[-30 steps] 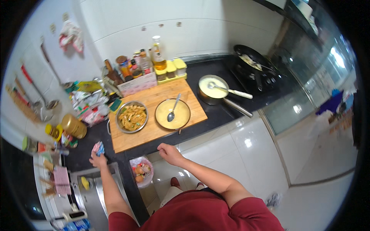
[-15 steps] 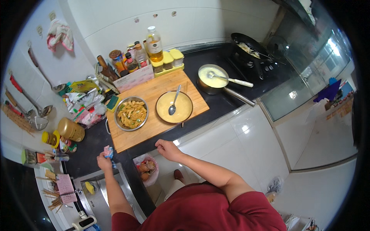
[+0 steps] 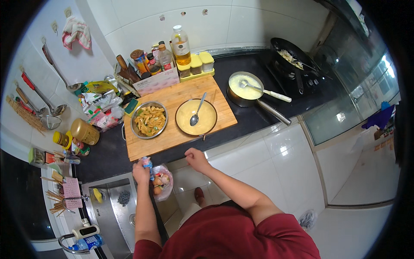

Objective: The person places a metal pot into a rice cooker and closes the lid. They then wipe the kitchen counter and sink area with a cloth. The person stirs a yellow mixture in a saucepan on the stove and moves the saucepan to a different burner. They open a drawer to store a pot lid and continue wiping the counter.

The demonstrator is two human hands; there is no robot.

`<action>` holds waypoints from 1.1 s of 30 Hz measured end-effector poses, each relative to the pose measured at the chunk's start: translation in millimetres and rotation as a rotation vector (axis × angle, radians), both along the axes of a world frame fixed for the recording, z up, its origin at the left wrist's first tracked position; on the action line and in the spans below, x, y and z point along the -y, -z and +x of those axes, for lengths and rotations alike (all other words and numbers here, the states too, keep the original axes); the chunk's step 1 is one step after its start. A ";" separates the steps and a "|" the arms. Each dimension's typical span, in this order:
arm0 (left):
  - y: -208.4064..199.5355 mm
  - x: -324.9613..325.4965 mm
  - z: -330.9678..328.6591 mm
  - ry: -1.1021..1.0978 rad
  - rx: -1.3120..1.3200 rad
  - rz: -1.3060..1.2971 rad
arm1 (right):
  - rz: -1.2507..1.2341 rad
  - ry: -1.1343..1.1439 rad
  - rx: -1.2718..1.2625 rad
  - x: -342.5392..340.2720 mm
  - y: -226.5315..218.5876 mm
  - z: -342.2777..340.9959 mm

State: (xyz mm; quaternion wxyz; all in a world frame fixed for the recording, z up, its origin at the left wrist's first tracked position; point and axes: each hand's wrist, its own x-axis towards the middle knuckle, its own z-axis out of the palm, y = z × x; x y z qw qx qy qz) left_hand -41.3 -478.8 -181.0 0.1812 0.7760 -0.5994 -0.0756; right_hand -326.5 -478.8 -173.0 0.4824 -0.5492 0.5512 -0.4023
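My left hand (image 3: 140, 173) is closed around a crumpled blue-and-pink cloth (image 3: 148, 164), just off the near left corner of the wooden cutting board (image 3: 181, 95). My right hand (image 3: 197, 159) hangs in front of the counter edge with its fingers curled in, and nothing shows in it. On the board stands a metal bowl (image 3: 165, 123) of sliced brown food (image 3: 149, 120). Beside it, a spoon (image 3: 198, 110) rests in a dark-rimmed bowl (image 3: 183, 115) coated with pale yellow.
Below my left hand hangs a bag (image 3: 169, 190) holding onions or eggshells. The sink (image 3: 108, 220) contains a dark scouring pad (image 3: 123, 197). A saucepan (image 3: 241, 100) of pale yellow liquid, with a ladle, and a black wok (image 3: 280, 45) stand at right. Bottles (image 3: 180, 47) line the back.
My left hand has moved right with the cloth, from beside the sink toward the board's near corner. The right hand has shifted slightly right and up, still curled. The view has shifted a little.
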 end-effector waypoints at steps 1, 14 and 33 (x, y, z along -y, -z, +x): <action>-2.6 -0.8 -21.2 0.022 -0.021 -0.008 | 0.093 0.033 0.054 3.8 -2.4 -12.7; -42.9 -30.8 -222.9 0.320 -0.370 0.043 | 0.190 0.104 0.335 -17.7 8.4 -127.2; -51.4 -10.3 -525.5 0.261 -1.383 0.452 | 0.193 0.482 0.987 -72.8 -10.3 -396.3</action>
